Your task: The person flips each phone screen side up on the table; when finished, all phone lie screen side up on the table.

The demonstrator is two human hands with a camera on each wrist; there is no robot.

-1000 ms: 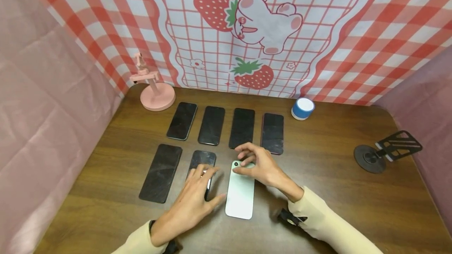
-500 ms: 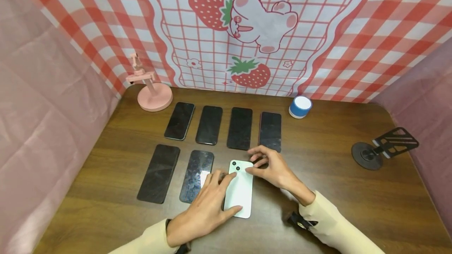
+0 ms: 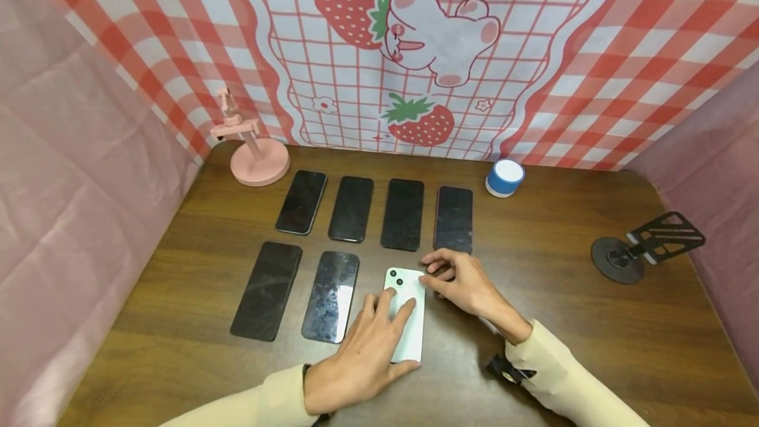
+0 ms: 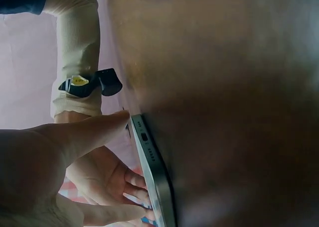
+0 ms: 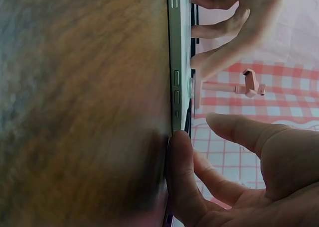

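A mint-green phone (image 3: 416, 328) lies back up on the wooden table, its two camera lenses toward the far end. Spread over its back are the fingers of my left hand (image 3: 364, 351), with the thumb at the near end. The left wrist view shows that thumb by the phone's port edge (image 4: 152, 157). My right hand (image 3: 468, 285) is at the far right corner, fingers loosely bent. In the right wrist view a fingertip of the right hand (image 5: 219, 177) touches the phone's end, beside its buttoned side (image 5: 176, 87), while the thumb stays apart.
Left of the mint phone lie two dark phones, one reflective (image 3: 331, 295) and one larger (image 3: 267, 292). Behind them, several dark phones (image 3: 403, 215) form a row. A pink stand (image 3: 259, 162), a blue-and-white cylinder (image 3: 505, 178) and a black folding stand (image 3: 618, 261) stand around.
My left hand has moved right, from over the reflective dark phone onto the mint phone. My right hand has drawn back rightward from its camera end to the corner.
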